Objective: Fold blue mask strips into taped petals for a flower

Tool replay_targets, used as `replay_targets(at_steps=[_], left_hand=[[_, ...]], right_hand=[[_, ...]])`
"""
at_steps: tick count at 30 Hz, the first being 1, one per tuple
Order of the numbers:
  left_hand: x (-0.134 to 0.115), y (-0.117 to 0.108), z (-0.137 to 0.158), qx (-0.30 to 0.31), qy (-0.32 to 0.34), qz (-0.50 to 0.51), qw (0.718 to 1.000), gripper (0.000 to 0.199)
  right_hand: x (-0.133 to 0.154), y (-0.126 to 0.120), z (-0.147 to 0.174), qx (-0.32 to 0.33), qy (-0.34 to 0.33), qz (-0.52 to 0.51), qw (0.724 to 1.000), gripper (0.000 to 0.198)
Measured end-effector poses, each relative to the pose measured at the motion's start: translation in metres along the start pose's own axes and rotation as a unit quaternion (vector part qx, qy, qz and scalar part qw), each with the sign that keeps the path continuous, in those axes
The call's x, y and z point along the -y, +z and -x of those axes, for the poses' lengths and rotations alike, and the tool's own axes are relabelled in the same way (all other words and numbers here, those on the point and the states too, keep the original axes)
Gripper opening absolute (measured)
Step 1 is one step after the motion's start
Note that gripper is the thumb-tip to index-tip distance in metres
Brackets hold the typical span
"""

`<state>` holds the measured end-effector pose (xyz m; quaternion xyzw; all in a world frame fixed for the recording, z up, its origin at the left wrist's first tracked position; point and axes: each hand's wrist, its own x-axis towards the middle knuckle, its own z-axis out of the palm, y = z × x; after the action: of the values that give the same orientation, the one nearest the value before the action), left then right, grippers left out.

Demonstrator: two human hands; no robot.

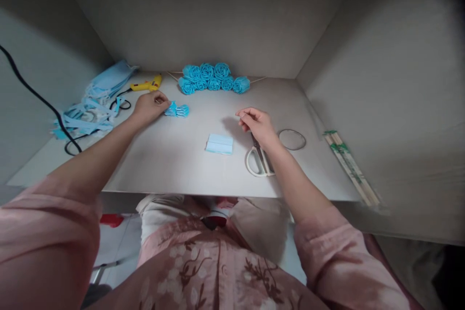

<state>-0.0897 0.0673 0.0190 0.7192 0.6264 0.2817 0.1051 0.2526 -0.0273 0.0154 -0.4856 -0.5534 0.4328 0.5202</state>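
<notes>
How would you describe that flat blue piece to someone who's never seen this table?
On the pale table, look between the left hand and right hand, slightly nearer the front edge. Just left of the white-handled scissors lies a small light-blue rectangle. Unlike the rounded, brighter blue flowers behind, it is flat and straight-edged.

Place: craft workstation, booth type; home or workshop not determinable. Pale surface [174, 164] beneath the left hand [152, 105] and right hand [255, 122], enclosed by plain panels [210, 19] beyond and to either side. Evidence: yellow glue gun [146, 85], just beyond left hand; blue rosettes [213, 84], beyond and between; scissors [260, 159], at right wrist; wooden sticks [350, 167], farther right.
</notes>
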Motion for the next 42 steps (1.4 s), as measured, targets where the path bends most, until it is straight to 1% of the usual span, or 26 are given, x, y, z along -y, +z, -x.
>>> replay_targets(at_steps=[4, 7, 12, 17, 20, 23, 26, 29, 31, 32, 33, 35, 36, 37, 38, 39, 40, 42], left_hand=[[-0.007, -0.002, -0.001, -0.012, 0.002, -0.018, 1.0, 0.037], [-0.014, -0.003, -0.002, -0.018, -0.007, -0.024, 1.0, 0.037], [-0.018, -0.002, -0.006, -0.008, 0.001, -0.041, 0.999, 0.043], [-0.022, -0.006, -0.007, 0.003, -0.013, -0.053, 0.999, 0.037], [-0.024, -0.01, -0.004, 0.007, -0.015, -0.042, 0.999, 0.034], [-0.024, -0.013, 0.0, 0.013, -0.004, -0.03, 0.999, 0.034], [-0.024, -0.013, 0.006, -0.009, 0.018, -0.042, 0.999, 0.037], [-0.02, -0.011, 0.01, -0.026, 0.042, -0.042, 0.998, 0.038], [-0.017, -0.009, 0.013, -0.025, 0.054, -0.04, 0.997, 0.038], [-0.016, -0.009, 0.014, -0.033, 0.061, -0.041, 0.997, 0.038], [-0.016, -0.009, 0.017, -0.051, 0.071, -0.046, 0.995, 0.039], [-0.023, -0.011, 0.025, -0.116, 0.103, -0.061, 0.986, 0.041], [-0.03, -0.012, 0.03, -0.15, 0.125, -0.071, 0.978, 0.045], [-0.039, -0.013, 0.036, -0.165, 0.151, -0.07, 0.972, 0.046], [-0.051, -0.013, 0.043, -0.16, 0.18, -0.056, 0.969, 0.046], [-0.064, -0.011, 0.05, -0.142, 0.203, -0.034, 0.968, 0.045], [-0.077, -0.007, 0.056, -0.104, 0.218, 0.0, 0.971, 0.044], [-0.1, 0.008, 0.065, -0.001, 0.212, 0.108, 0.971, 0.043]], right_hand=[[0.002, 0.0, 0.001, 0.001, 0.0, 0.004, 1.0, 0.017], [0.002, 0.0, 0.001, 0.002, -0.006, 0.011, 1.0, 0.019], [0.002, 0.0, 0.0, 0.003, -0.011, 0.02, 1.0, 0.023], [0.002, 0.0, -0.001, 0.011, -0.014, 0.023, 1.0, 0.023], [-0.003, 0.001, -0.002, 0.021, -0.037, 0.069, 0.997, 0.019], [-0.006, 0.002, 0.001, 0.045, -0.075, 0.188, 0.978, 0.017], [-0.004, 0.002, 0.007, 0.104, -0.084, 0.304, 0.943, 0.017], [0.002, 0.003, 0.012, 0.163, -0.089, 0.358, 0.915, 0.024], [0.003, 0.005, 0.012, 0.181, -0.092, 0.39, 0.898, 0.031], [0.003, 0.005, 0.012, 0.187, -0.087, 0.404, 0.891, 0.03], [0.003, 0.006, 0.012, 0.191, -0.078, 0.416, 0.886, 0.027], [0.001, 0.008, 0.011, 0.197, -0.059, 0.424, 0.882, 0.019], [0.001, 0.008, 0.011, 0.198, -0.054, 0.422, 0.883, 0.017], [0.001, 0.008, 0.011, 0.197, -0.053, 0.418, 0.886, 0.016], [0.001, 0.007, 0.011, 0.196, -0.056, 0.412, 0.888, 0.015], [0.002, 0.007, 0.011, 0.196, -0.061, 0.407, 0.89, 0.014], [0.003, 0.006, 0.012, 0.2, -0.067, 0.401, 0.891, 0.015], [0.004, 0.003, 0.012, 0.21, -0.077, 0.395, 0.891, 0.018]])
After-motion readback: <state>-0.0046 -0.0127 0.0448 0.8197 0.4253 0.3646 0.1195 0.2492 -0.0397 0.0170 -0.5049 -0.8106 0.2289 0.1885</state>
